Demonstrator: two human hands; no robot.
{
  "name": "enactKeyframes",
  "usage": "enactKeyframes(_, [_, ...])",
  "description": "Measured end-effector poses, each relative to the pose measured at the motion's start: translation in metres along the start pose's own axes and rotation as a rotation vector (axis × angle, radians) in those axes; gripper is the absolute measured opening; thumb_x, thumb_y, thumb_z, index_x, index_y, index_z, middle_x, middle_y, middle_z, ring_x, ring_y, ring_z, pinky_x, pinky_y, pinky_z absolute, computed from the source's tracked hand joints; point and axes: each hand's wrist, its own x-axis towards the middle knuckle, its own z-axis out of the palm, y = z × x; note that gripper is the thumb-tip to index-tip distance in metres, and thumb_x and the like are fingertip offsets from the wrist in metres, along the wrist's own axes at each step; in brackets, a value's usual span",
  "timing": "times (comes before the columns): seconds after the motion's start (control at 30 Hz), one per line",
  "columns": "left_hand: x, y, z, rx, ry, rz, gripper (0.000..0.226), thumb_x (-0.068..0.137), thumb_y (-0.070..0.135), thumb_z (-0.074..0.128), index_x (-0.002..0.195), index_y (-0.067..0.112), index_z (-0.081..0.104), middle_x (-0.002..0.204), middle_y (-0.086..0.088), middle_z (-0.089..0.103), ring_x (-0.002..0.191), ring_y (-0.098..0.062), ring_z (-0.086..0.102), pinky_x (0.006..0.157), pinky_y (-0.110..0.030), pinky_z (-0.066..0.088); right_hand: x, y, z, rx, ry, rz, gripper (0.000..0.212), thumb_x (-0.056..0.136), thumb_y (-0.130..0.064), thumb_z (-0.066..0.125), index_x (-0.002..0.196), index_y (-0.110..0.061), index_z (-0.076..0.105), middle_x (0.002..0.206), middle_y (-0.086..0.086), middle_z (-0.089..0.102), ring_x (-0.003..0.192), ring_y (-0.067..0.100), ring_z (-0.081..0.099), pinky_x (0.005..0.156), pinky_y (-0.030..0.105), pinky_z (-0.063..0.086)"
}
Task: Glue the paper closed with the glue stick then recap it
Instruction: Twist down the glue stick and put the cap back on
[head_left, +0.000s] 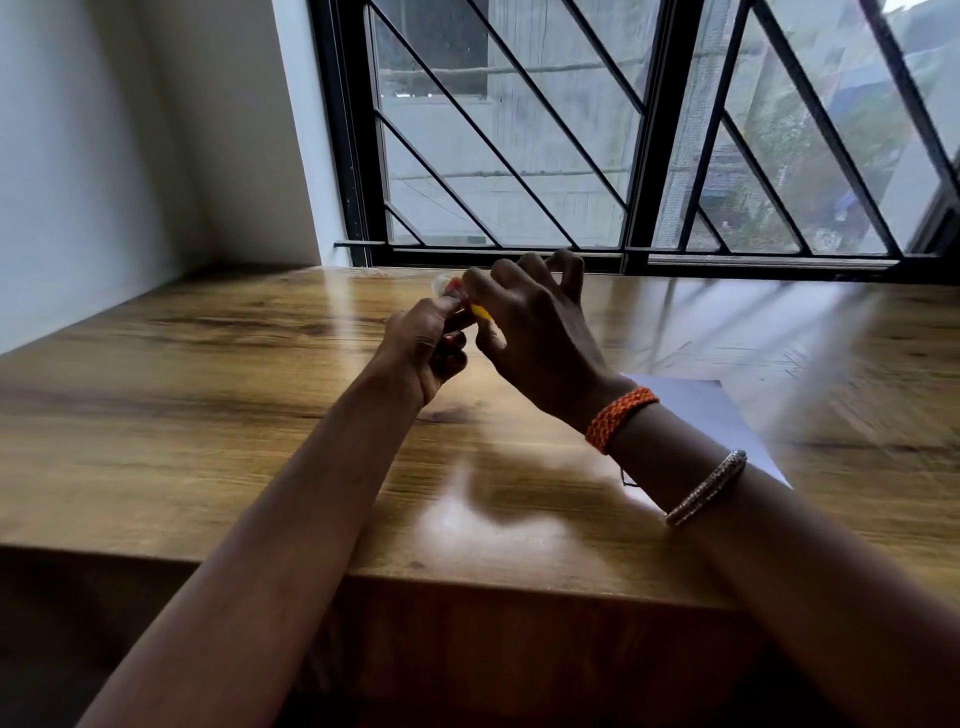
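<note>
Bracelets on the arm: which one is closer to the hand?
The orange braided bracelet is closer. It wraps the wrist right behind the right hand. The thin silver metal bangle sits farther back along the forearm, toward the elbow.

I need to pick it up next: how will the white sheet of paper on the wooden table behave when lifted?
The white sheet of paper lies flat on the glossy wooden table, so it likely looks thin, light and floppy. On that smooth top it may slide rather than lift. The right hand's forearm hides part of it, so any fold is unclear.
</note>
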Motion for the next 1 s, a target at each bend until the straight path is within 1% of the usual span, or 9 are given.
enactKeyframes(0.13, [-0.002, 0.000, 0.002, -0.019, -0.019, 0.022, 0.023, 0.093, 0.016, 0.049, 0.071, 0.018, 0.057, 0.054, 0.008, 0.057, 0.052, -0.007, 0.040, 0.039, -0.014, 0.029, -0.002, -0.008, 0.000, 0.289, 0.085, 0.205, 0.014, 0.081, -0.020, 0.061, 0.092, -0.013, 0.058, 0.085, -0.001, 0.055, 0.086, 0.020, 0.052, 0.079, 0.038, 0.032])
enactKeyframes(0.2, [-0.003, 0.001, 0.002, -0.039, -0.035, 0.047, 0.024, 0.094, 0.013, 0.046, 0.074, 0.016, 0.059, 0.049, 0.010, 0.056, 0.050, -0.007, 0.035, 0.038, -0.013, 0.025, -0.002, -0.007, 0.003, 0.368, 0.126, 0.363, 0.022, 0.082, -0.029, 0.062, 0.093, -0.012, 0.054, 0.081, -0.005, 0.051, 0.080, 0.015, 0.050, 0.072, 0.035, 0.031])
enactKeyframes(0.3, [-0.003, 0.002, 0.003, -0.037, -0.074, 0.093, 0.021, 0.094, 0.011, 0.044, 0.086, 0.014, 0.063, 0.056, 0.009, 0.061, 0.051, -0.006, 0.035, 0.040, -0.014, 0.024, -0.003, -0.002, 0.007, 0.529, 0.009, 0.534, 0.028, 0.087, -0.036, 0.060, 0.095, -0.011, 0.050, 0.072, -0.002, 0.059, 0.066, 0.016, 0.055, 0.070, 0.034, 0.037])
enactKeyframes(0.37, [-0.003, 0.001, 0.002, 0.002, -0.069, 0.107, 0.020, 0.094, 0.013, 0.045, 0.090, 0.015, 0.065, 0.070, 0.007, 0.062, 0.054, -0.007, 0.037, 0.040, -0.013, 0.027, -0.001, -0.002, 0.008, 0.730, -0.020, 0.597, 0.024, 0.087, -0.030, 0.062, 0.090, -0.010, 0.048, 0.069, 0.006, 0.064, 0.059, 0.017, 0.058, 0.057, 0.031, 0.044])
enactKeyframes(0.5, [-0.003, 0.000, 0.000, 0.127, 0.036, 0.089, 0.017, 0.092, 0.027, 0.050, 0.086, 0.020, 0.064, 0.075, 0.011, 0.063, 0.060, -0.010, 0.040, 0.049, -0.021, 0.033, 0.000, -0.002, 0.006, 0.701, 0.061, 0.469, 0.024, 0.085, -0.022, 0.065, 0.080, -0.009, 0.046, 0.057, 0.001, 0.052, 0.046, 0.008, 0.047, 0.042, 0.020, 0.036])
enactKeyframes(0.63, [-0.004, 0.001, 0.001, 0.223, 0.095, 0.134, 0.030, 0.085, 0.048, 0.056, 0.075, 0.021, 0.065, 0.076, 0.014, 0.069, 0.054, -0.009, 0.039, 0.047, -0.019, 0.031, -0.002, 0.003, 0.001, 0.236, 0.115, 0.142, 0.019, 0.076, -0.017, 0.066, 0.090, -0.011, 0.055, 0.071, 0.000, 0.060, 0.070, 0.020, 0.054, 0.067, 0.031, 0.038])
enactKeyframes(0.7, [-0.005, 0.001, 0.001, 0.208, 0.099, 0.135, 0.031, 0.085, 0.050, 0.056, 0.074, 0.021, 0.065, 0.075, 0.014, 0.069, 0.053, -0.009, 0.038, 0.045, -0.017, 0.030, -0.003, 0.001, 0.003, 0.209, 0.132, 0.130, 0.021, 0.076, -0.016, 0.067, 0.093, -0.011, 0.056, 0.075, -0.001, 0.061, 0.075, 0.018, 0.054, 0.069, 0.030, 0.037])
enactKeyframes(0.83, [-0.006, 0.001, 0.001, 0.147, 0.069, 0.163, 0.019, 0.090, 0.040, 0.053, 0.087, 0.022, 0.061, 0.070, 0.013, 0.063, 0.054, -0.007, 0.041, 0.046, -0.018, 0.033, 0.002, -0.007, 0.004, 0.826, 0.065, 0.560, 0.022, 0.086, -0.027, 0.064, 0.092, -0.010, 0.051, 0.070, 0.006, 0.067, 0.060, 0.015, 0.062, 0.052, 0.024, 0.048])
enactKeyframes(1.0, [-0.008, -0.002, 0.004, 0.146, 0.022, 0.193, 0.015, 0.092, 0.025, 0.050, 0.102, 0.018, 0.059, 0.083, 0.005, 0.063, 0.065, -0.012, 0.050, 0.047, -0.020, 0.036, 0.004, -0.002, 0.003, 1.292, -0.088, 0.882, 0.016, 0.092, -0.028, 0.056, 0.087, -0.016, 0.048, 0.071, 0.007, 0.067, 0.058, 0.009, 0.060, 0.058, 0.027, 0.049])
